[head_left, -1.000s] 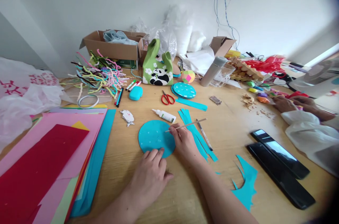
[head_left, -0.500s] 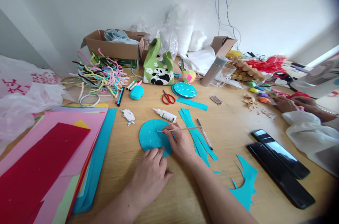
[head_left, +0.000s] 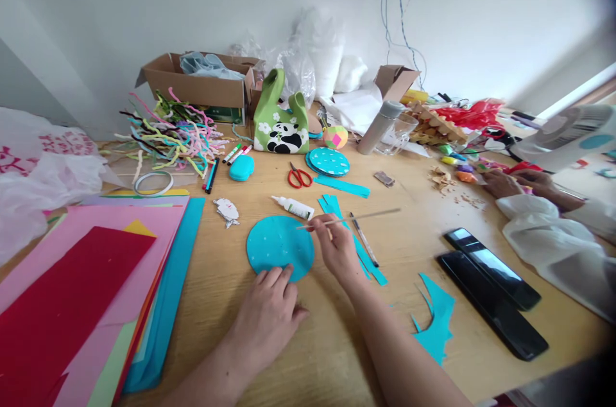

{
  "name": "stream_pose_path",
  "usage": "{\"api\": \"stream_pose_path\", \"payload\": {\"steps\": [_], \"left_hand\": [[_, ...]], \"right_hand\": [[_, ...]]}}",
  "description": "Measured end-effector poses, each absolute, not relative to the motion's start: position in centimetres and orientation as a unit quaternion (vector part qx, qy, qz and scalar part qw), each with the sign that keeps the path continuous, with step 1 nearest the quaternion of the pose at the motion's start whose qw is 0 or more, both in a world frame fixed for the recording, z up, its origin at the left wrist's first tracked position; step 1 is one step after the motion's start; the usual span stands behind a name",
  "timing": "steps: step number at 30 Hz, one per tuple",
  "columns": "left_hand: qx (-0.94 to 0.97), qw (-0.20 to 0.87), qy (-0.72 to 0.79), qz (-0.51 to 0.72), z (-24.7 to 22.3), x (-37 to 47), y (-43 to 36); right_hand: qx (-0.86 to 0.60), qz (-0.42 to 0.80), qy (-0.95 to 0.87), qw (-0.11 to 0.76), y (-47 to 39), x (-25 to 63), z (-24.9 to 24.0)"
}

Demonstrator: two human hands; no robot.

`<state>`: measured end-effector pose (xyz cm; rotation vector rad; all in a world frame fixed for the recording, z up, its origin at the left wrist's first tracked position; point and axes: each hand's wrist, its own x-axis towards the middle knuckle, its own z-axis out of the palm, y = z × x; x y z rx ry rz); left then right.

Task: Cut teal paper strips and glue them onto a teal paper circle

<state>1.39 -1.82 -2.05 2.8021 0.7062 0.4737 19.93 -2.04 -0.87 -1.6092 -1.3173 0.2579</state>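
A round blue disc (head_left: 274,243) with small pale marks lies flat on the table. My left hand (head_left: 269,307) rests with its fingertips on the disc's lower edge, fingers stretched out. Pinched in my right hand (head_left: 337,251) is a thin stick (head_left: 368,214), whose left tip is over the disc's upper right part. Just above the disc lies a white glue bottle (head_left: 294,208). Blue strips (head_left: 332,203) run partly behind my right hand, with a pen (head_left: 364,240) beside them.
Coloured sheets (head_left: 129,211) are stacked at left. Red scissors (head_left: 299,176), patterned blue discs (head_left: 330,162) and a green panda bag (head_left: 282,121) stand farther back. Two black phone-like devices (head_left: 491,304) lie at right, near another person's hands (head_left: 529,185). A jagged blue scrap (head_left: 437,323) lies in front of them.
My right hand has lifted and shifted toward the disc's right edge, taking the stick's tip up and right. My left hand keeps its place on the disc. The view has turned slightly right.
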Motion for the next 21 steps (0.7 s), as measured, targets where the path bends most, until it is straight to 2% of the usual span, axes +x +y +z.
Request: {"api": "stream_pose_path", "payload": {"steps": [4, 12, 21], "left_hand": [[0.954, 0.101, 0.233, 0.157, -2.0, 1.3, -1.7], [0.953, 0.113, 0.238, 0.151, -1.7, 1.4, -1.6], [0.953, 0.109, 0.235, 0.158, -2.0, 1.3, -1.6]], "right_hand": [[-0.707, 0.092, -0.501, 0.490, -2.9, 21.5, -0.8], [-0.693, 0.091, -0.589, 0.405, -3.1, 21.5, -1.4], [-0.692, 0.056, -0.589, 0.413, -2.5, 21.4, -2.1]]}}
